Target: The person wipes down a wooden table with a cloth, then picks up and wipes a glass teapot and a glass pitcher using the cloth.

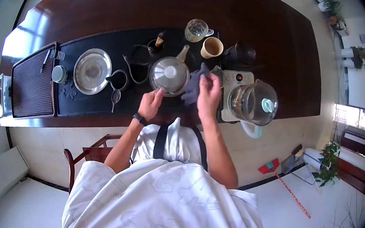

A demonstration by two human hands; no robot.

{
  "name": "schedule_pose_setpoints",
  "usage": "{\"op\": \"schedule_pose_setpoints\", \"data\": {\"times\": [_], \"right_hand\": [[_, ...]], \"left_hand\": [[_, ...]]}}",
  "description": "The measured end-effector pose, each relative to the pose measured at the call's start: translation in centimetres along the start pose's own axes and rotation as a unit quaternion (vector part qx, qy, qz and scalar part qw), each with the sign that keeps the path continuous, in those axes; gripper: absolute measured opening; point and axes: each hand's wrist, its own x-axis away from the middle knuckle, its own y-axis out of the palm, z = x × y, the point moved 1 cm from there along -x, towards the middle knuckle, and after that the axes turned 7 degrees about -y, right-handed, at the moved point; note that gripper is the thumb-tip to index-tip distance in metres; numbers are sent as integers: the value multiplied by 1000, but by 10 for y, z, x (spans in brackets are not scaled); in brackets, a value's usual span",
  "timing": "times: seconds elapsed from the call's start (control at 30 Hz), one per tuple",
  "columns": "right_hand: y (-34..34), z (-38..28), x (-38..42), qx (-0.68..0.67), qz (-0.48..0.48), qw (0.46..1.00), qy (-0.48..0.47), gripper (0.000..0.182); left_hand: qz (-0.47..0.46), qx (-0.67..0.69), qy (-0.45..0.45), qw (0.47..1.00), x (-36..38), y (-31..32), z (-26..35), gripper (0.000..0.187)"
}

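Observation:
A silver lidded teapot point(169, 75) with its spout pointing away is in front of me on the black mat. My left hand point(150, 104), wearing a dark wristband, is closed at the pot's near edge; the part it grips is mostly hidden by the fingers. On the pot's right side, a dark grey cloth point(193, 89) is bunched in my right hand point(209, 97). The cloth appears to touch the pot's side. Just right of that hand, a glass kettle point(253, 102) with a pale green lid knob sits on a white heating base point(232, 80).
A round steel dish point(92, 71), a dark pitcher point(117, 79) and a strainer point(115, 97) lie left. Behind the pot stand a glass mug point(196, 30), a tan cup point(212, 48) and a dark vessel point(240, 54). A slatted tray point(35, 81) is at far left.

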Motion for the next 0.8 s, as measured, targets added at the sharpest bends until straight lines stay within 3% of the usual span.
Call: {"op": "schedule_pose_setpoints", "data": {"times": [0.13,0.43,0.53,0.63,0.77,0.8], "right_hand": [[-16,-25,-9,-123,3,992,21,24],[-7,-16,-1,-140,-17,988,66,29],[-14,-13,6,-123,-9,990,65,30],[-22,-19,13,-123,-21,990,70,31],[-35,-8,27,-128,14,988,80,32],[-39,-1,31,-118,18,989,92,33]], "left_hand": [[13,-46,6,999,6,-23,9,48],[5,-100,78,992,20,-24,21,46],[-2,-96,53,994,32,-24,13,47],[-11,-41,45,998,46,-24,9,47],[-49,179,32,982,57,-25,11,30],[-43,182,19,982,56,-26,7,31]]}}
